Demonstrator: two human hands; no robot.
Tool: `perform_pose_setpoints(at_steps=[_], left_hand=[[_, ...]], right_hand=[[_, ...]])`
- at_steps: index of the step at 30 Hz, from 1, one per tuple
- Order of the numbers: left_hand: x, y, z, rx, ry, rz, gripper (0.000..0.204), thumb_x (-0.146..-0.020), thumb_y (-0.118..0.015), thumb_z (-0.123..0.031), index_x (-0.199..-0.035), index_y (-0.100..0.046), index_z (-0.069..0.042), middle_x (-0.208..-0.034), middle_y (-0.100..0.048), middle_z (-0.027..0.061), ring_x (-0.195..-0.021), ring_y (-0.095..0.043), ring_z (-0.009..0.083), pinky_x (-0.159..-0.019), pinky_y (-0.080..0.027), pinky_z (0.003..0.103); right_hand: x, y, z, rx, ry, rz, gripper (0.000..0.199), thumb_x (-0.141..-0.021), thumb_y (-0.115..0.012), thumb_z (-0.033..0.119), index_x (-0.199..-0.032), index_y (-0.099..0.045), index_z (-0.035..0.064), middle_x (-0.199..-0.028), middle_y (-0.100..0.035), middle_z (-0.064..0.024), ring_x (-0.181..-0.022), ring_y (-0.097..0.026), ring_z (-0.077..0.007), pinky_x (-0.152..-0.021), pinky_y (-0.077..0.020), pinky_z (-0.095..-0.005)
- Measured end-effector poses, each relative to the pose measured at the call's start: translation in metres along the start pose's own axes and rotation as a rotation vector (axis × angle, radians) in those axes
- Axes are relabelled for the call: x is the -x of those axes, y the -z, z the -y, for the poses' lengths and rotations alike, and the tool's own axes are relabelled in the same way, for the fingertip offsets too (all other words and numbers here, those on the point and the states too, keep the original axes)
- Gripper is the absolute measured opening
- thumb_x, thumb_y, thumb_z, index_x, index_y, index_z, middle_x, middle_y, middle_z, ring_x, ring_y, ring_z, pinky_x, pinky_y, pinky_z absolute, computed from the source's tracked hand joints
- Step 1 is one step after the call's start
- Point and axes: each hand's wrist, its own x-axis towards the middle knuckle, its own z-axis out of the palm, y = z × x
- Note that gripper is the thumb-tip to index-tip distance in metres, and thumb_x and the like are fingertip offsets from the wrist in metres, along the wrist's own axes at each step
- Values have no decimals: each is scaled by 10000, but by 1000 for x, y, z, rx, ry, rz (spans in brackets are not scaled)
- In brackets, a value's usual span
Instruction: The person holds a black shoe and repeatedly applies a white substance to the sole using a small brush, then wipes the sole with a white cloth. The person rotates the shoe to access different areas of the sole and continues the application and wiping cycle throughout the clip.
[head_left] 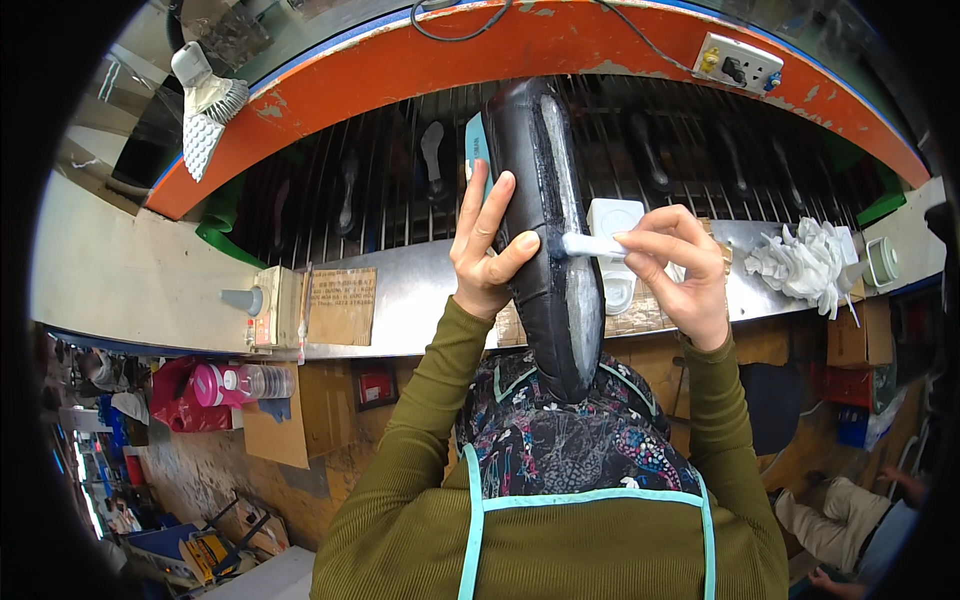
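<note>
A black leather shoe upper [522, 160] stretched on a light blue last [477, 150] is held upright before me, its grey-streaked underside turned to the right. My left hand [487, 262] grips its left side, thumb pressed near the middle and fingers spread along it. Between the thumb and fingers of my right hand [692, 272] is a short white applicator [596, 246]. The applicator's tip touches the underside at mid-length, by a dark edge. Just behind the applicator, partly hidden by it and my right hand, sits a white two-well container [618, 215].
Behind a metal ledge [400, 300], several dark shoe soles [433, 160] lie on a rack of rods. Crumpled white cloth [800, 268] is at right, cardboard [342, 306] at left. A brush [212, 95] and a socket panel [738, 62] are on the orange frame. Another person sits lower right.
</note>
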Motion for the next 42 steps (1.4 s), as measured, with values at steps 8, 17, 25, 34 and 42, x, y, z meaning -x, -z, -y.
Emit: perform_pose_setpoints(at_steps=[8,17,25,34,42], left_hand=[[0,-3,3,-1,11,-12,392,-806,-683,-143,-1142,-547,-293,-1375,-505,155,-1274,-448,448,-1027,-445,488],[6,-8,5,33,79,23,459,-769,-727,-103,-1173,-544,-225,-1398,-480,174,-1301,-424,433,-1055,-410,481],[8,-21,11,169,163,29,586,-745,-749,-66,-1256,-492,-190,-1417,-453,196,-1310,-417,430,-1072,-376,483],[21,-25,19,335,281,-5,625,-781,-713,-35,-1321,-428,-168,-1448,-407,205,-1332,-404,385,-1084,-371,450],[23,-15,16,157,326,44,669,-737,-731,-3,-1328,-444,-131,-1449,-411,198,-1333,-402,390,-1084,-368,457]], right_hand=[[9,-1,-2,-7,-23,39,236,-765,-723,14,-990,-745,79,-871,-590,-49,-763,-593,-145,-635,-489,-255],[21,-3,-1,81,16,0,254,-745,-730,15,-978,-753,112,-863,-600,-35,-750,-578,-137,-647,-472,-255],[19,5,-8,19,30,0,222,-755,-709,10,-971,-735,56,-891,-613,-64,-777,-569,-160,-672,-448,-275],[0,12,-8,-130,-133,77,170,-804,-685,32,-968,-722,12,-883,-605,-70,-821,-575,-160,-724,-444,-286],[31,-16,-13,-248,-431,-30,177,-859,-634,42,-1002,-697,-42,-901,-593,-62,-824,-546,-116,-721,-427,-237]])
